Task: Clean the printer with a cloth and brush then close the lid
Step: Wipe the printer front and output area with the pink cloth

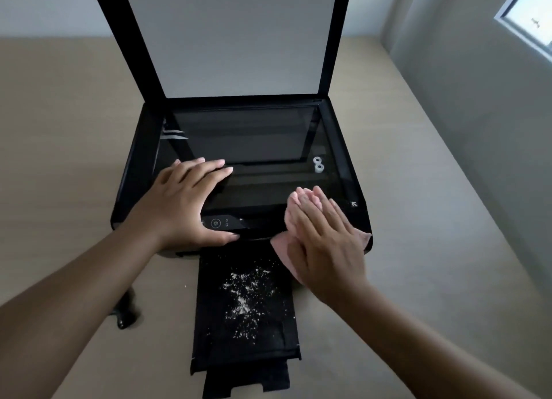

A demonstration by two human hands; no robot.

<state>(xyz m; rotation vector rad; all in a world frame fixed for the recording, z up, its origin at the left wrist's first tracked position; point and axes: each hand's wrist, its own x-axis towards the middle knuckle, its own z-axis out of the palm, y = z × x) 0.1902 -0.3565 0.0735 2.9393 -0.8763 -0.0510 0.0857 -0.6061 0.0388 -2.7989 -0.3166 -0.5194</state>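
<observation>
A black printer (134, 171) stands on a beige table with its lid (227, 37) raised upright, white inner face toward me. The scanner glass (251, 139) lies bare. My left hand (185, 201) rests flat on the front left of the glass, thumb over the control panel. My right hand (325, 237) presses flat on a pink cloth (282, 249) at the printer's front right edge. The output tray (209, 333) sticks out toward me, speckled with white dust (248, 294). A dark brush (127, 312) lies on the table left of the tray, partly hidden by my left forearm.
The beige table (418, 279) runs around the printer on all sides. A grey wall stands at the right with a window (531, 13) in the upper corner. Small white parts (318, 164) show at the right side of the glass.
</observation>
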